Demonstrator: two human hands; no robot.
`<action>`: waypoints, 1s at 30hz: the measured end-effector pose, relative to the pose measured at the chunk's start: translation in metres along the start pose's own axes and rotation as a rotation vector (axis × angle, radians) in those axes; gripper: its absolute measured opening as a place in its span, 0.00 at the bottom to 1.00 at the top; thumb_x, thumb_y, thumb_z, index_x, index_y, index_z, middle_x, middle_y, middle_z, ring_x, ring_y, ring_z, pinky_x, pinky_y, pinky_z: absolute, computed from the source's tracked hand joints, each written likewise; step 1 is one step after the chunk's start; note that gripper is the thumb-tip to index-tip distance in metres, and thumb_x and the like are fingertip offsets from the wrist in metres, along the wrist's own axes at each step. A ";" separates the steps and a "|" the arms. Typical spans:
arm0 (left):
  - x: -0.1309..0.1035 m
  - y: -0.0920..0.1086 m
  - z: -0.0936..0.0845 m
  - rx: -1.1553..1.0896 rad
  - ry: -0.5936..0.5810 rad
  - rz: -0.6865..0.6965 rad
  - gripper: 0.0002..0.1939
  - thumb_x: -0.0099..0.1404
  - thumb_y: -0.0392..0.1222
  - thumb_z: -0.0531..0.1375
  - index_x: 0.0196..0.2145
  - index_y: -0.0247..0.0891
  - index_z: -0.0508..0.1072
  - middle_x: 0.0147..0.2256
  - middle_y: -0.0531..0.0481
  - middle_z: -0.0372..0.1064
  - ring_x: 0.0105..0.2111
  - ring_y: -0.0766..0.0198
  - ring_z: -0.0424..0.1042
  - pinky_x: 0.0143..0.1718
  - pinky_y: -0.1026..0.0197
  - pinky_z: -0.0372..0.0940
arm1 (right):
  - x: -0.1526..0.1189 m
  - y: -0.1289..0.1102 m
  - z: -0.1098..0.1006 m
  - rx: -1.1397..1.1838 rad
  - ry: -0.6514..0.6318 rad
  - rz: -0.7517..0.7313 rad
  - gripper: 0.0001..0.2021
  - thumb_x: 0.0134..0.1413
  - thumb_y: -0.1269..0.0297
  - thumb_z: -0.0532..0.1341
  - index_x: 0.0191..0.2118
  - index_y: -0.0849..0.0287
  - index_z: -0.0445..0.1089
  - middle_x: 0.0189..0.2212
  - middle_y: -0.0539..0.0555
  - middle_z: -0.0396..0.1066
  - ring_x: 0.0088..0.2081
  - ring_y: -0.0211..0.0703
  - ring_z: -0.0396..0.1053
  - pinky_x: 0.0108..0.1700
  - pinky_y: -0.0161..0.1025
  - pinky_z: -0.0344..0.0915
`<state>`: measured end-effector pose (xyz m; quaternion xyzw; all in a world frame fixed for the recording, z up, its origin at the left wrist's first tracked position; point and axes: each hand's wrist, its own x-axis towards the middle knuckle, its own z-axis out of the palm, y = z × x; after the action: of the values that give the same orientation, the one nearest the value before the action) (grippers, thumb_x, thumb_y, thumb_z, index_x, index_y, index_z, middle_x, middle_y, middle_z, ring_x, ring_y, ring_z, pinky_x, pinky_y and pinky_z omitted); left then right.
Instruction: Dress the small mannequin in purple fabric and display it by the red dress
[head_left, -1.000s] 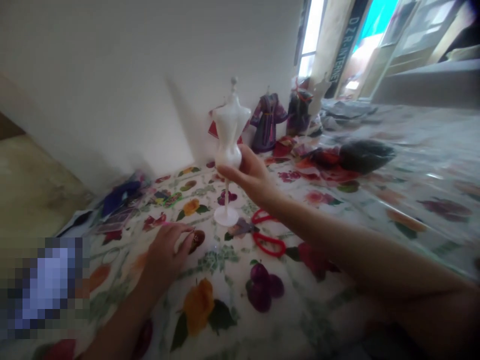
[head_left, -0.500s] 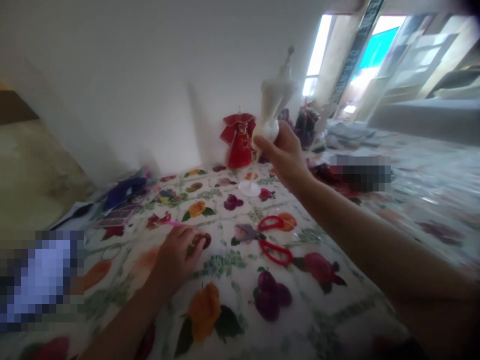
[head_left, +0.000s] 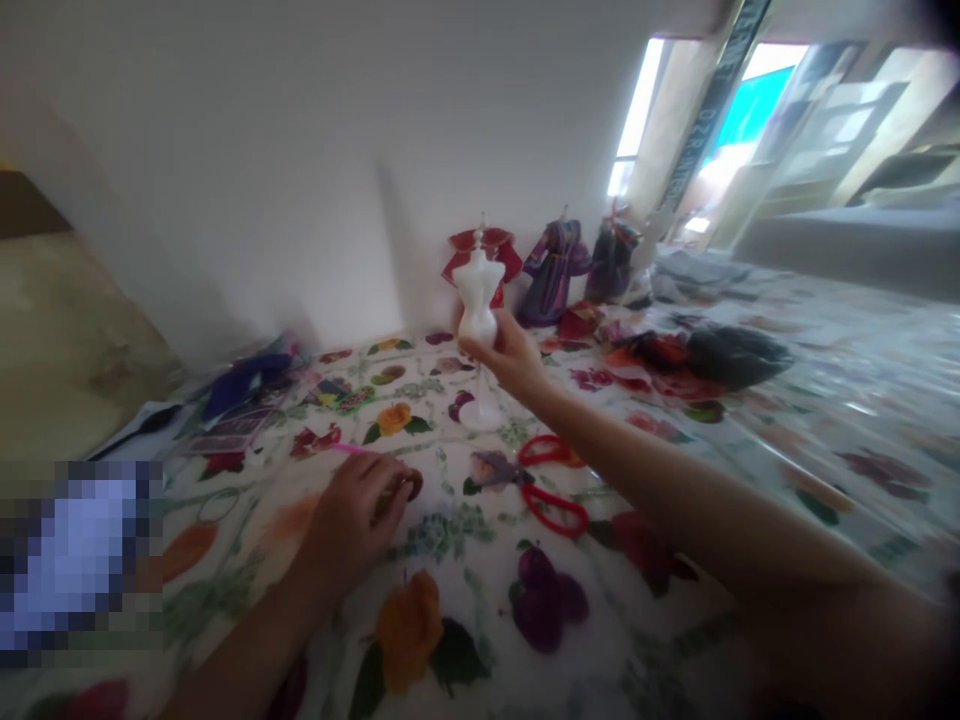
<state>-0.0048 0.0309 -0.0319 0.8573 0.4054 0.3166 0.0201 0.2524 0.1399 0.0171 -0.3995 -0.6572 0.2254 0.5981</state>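
Note:
My right hand [head_left: 510,350] is closed around the hips of a small white dress form [head_left: 480,285]. The form is upright, its round white base [head_left: 484,415] low at the tablecloth; whether it bears its weight there I cannot tell. Behind it, partly covered, is a red doll dress [head_left: 457,258]. My left hand [head_left: 356,510] rests on the cloth with fingers curled in; what they hold, if anything, is hidden. A thin pink stick [head_left: 346,449] pokes out beyond its knuckles. Between the hands lie scissors with red handles [head_left: 555,510], partly under my right forearm.
A purple doll robe [head_left: 559,270] and a dark dressed form [head_left: 611,262] stand by the wall. Red and black fabric [head_left: 739,352] is heaped at right. Blue cloth [head_left: 251,385] lies at back left, near a dark spoon-like object [head_left: 154,422].
My right hand has brought the white dress form down and to the left, from the air to table level, in front of the red dress. My left hand has stayed put.

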 end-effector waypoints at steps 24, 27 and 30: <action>-0.003 -0.003 -0.003 0.191 -0.209 -0.127 0.23 0.70 0.48 0.52 0.59 0.37 0.65 0.62 0.40 0.61 0.62 0.46 0.57 0.62 0.41 0.55 | -0.010 -0.056 0.038 0.211 -0.122 -0.069 0.21 0.52 0.47 0.66 0.46 0.53 0.63 0.33 0.49 0.68 0.34 0.39 0.70 0.34 0.38 0.72; -0.006 0.000 0.000 0.200 -0.399 -0.158 0.29 0.70 0.56 0.50 0.65 0.41 0.58 0.69 0.42 0.45 0.68 0.42 0.44 0.64 0.36 0.49 | -0.015 -0.053 0.029 0.231 -0.096 -0.071 0.21 0.53 0.49 0.66 0.47 0.53 0.64 0.35 0.49 0.68 0.34 0.38 0.70 0.37 0.39 0.72; -0.007 0.009 -0.004 0.168 -0.547 -0.182 0.33 0.71 0.61 0.46 0.67 0.43 0.54 0.71 0.45 0.38 0.70 0.42 0.38 0.66 0.34 0.44 | -0.020 -0.049 0.020 0.228 -0.081 -0.075 0.19 0.53 0.50 0.66 0.46 0.53 0.65 0.35 0.49 0.67 0.35 0.38 0.70 0.39 0.39 0.73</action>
<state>-0.0041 0.0189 -0.0301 0.8696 0.4849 0.0363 0.0859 0.2198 0.0996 0.0391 -0.2947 -0.6653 0.2921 0.6206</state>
